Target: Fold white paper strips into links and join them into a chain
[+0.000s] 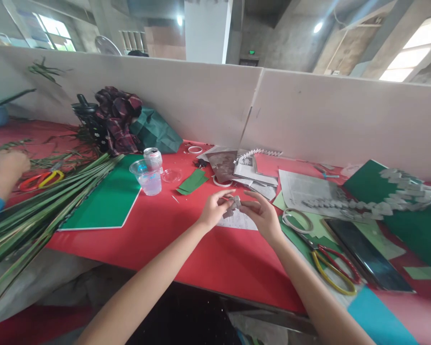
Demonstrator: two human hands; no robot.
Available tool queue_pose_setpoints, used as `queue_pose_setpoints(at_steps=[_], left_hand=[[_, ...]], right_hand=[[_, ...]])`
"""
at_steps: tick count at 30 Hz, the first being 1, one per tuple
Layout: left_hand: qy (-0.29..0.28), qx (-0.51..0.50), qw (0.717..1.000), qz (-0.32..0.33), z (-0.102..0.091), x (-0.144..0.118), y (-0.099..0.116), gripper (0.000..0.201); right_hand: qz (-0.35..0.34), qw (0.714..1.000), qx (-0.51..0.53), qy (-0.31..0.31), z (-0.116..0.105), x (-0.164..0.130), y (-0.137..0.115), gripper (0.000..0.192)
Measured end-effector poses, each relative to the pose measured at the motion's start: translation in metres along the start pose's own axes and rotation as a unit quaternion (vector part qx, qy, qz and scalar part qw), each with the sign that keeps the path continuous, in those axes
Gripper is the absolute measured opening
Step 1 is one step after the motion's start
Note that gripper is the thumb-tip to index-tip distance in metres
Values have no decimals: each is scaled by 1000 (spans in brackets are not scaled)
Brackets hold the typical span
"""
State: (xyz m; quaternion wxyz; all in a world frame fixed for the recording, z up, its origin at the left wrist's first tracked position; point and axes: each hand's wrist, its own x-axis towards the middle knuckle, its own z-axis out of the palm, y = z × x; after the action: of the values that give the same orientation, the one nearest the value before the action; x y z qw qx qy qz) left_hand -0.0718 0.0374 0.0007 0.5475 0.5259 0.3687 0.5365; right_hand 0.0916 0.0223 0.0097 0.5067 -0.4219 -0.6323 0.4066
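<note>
Between my two hands is a small grey folded paper piece (236, 203), held just above the red tabletop. My left hand (214, 210) pinches it from the left, with thumb and fingers closed. On the other side, the fingertips of my right hand (261, 214) grip it too. Its exact folds are too small to make out. Under my hands lies a printed paper sheet (240, 222). To the right, a zigzag chain of folded paper (366, 207) rests partly on a newspaper sheet (301, 184).
Red-and-yellow-handled scissors (335, 270) and a dark phone (366, 254) lie right of my forearm. A plastic cup of liquid (151, 182) stands beside a can (153, 159). Long green leaves (57, 201) cross a green board (104, 206). Another person's hand (11, 162) is far left.
</note>
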Motion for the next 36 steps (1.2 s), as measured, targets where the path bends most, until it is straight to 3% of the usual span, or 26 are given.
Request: queue_pose_setpoints(at_steps=[5, 12, 18, 25, 36], left_hand=[[1, 11, 1000, 18, -2, -1, 2, 34], [-12, 66, 994, 87, 1, -5, 0, 31], [1, 7, 1000, 11, -3, 1, 4, 35], [-14, -30, 999, -38, -8, 2, 8, 44], [-29, -92, 991, -90, -8, 1, 7, 36]], right_hand=[[-35, 999, -31, -3, 1, 0, 3, 22], [-39, 997, -59, 29, 0, -1, 9, 15], [-76, 993, -94, -14, -3, 2, 6, 27], [-149, 962, -220, -69, -12, 1, 5, 35], [-198, 949, -245, -33, -10, -2, 3, 30]])
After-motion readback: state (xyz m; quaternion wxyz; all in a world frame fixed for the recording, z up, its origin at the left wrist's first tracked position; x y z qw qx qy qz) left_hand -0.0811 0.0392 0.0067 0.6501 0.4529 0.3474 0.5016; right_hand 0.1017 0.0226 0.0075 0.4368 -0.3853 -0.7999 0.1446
